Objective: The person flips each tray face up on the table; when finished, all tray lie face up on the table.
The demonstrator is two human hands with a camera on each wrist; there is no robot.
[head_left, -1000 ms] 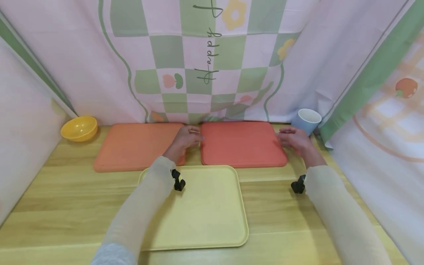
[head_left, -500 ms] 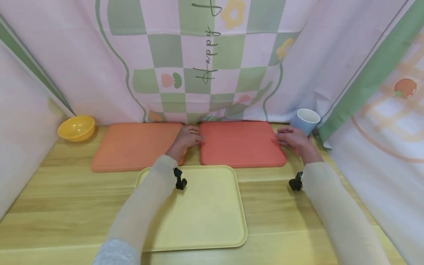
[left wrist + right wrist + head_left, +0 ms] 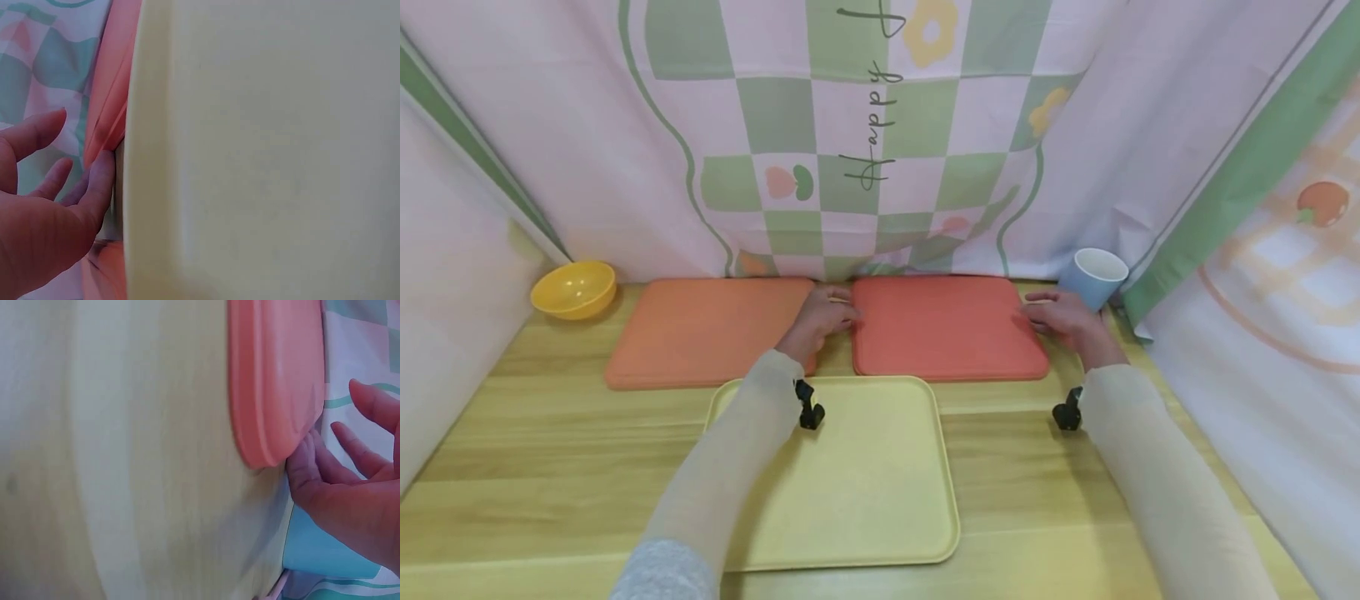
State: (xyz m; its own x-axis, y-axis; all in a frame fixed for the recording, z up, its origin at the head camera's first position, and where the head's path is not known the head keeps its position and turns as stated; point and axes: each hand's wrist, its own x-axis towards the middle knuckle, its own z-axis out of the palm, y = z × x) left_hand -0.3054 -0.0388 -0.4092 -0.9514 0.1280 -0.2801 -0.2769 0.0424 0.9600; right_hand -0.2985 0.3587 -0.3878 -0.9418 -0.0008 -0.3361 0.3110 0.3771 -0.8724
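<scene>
Against the curtain at the back lies a flat red tray (image 3: 951, 327) with rounded corners and a stepped edge, seemingly upside down. My left hand (image 3: 822, 315) is at its left end, fingertips touching or nearly touching the edge. At the right end, my right hand (image 3: 1063, 318) touches the tray's side with its fingertips, as the right wrist view shows on the red rim (image 3: 259, 425). Fingers on both hands are fairly straight, with the thumbs apart. An orange tray (image 3: 707, 333) lies to the left, partly behind my left wrist. A yellow tray (image 3: 865, 475) lies nearer me, under my left forearm.
A yellow bowl (image 3: 574, 292) stands at the back left. Just behind my right hand is a light blue cup (image 3: 1093, 279). Patterned curtain (image 3: 880, 167) hangs along the back and right sides. Bare wooden tabletop (image 3: 1015, 475) shows right of the yellow tray.
My right hand has shifted slightly left, closer against the red tray's end. The left hand stays almost still, and the trays show no clear movement.
</scene>
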